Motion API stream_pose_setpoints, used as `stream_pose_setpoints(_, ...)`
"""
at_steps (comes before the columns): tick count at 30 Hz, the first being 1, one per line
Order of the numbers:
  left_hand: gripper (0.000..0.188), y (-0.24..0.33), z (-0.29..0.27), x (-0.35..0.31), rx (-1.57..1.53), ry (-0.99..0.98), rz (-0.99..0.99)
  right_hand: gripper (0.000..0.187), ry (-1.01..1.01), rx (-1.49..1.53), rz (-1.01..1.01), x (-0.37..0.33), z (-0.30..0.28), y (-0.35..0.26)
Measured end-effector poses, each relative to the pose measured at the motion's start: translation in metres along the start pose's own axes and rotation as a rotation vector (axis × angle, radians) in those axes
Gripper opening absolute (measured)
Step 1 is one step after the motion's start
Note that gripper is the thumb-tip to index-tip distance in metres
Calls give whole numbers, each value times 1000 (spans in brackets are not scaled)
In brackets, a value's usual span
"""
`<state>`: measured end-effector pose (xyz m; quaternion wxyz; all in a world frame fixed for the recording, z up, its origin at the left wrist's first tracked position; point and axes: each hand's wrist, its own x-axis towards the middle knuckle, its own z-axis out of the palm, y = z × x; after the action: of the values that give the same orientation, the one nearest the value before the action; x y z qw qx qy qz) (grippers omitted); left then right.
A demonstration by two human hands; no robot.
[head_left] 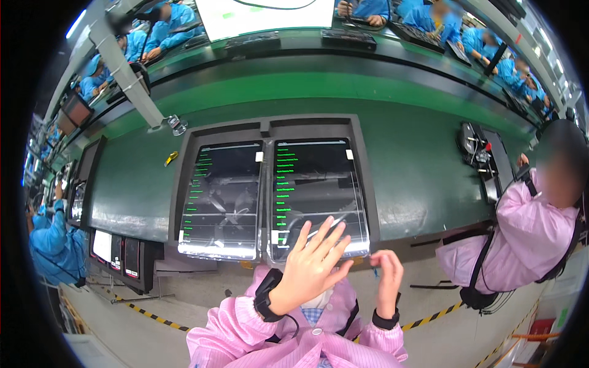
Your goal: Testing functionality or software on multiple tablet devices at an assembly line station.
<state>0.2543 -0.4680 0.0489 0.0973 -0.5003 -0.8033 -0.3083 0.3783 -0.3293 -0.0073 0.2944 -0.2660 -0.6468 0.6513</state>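
Two tablets with dark screens and lines of green text lie side by side in a dark foam tray. The left tablet and the right tablet both have a clear, glossy film over them. My left hand is spread open over the lower part of the right tablet; whether it touches the screen I cannot tell. Just off that tablet's lower right corner is my right hand, its fingers loosely bent and apart, with no held thing visible. Each wrist wears a black band.
A yellow tool and a small clear object lie on the green bench left of the tray. A co-worker in pink sits at the right beside dark equipment. A metal post rises at the back left.
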Motion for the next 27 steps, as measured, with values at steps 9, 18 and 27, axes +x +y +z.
stream_pose_setpoints(9,37,-27,-69,-67,89,217,-25,22,-426,-540,-550,23,47,-64)
stream_pose_setpoints(18,37,-65,-123,-132,405,533,-80,28,-568,-856,-635,33,86,-74)
stream_pose_setpoints(27,37,-177,-169,-119,-142,738,-599,28,-120,-840,-618,100,38,-87)
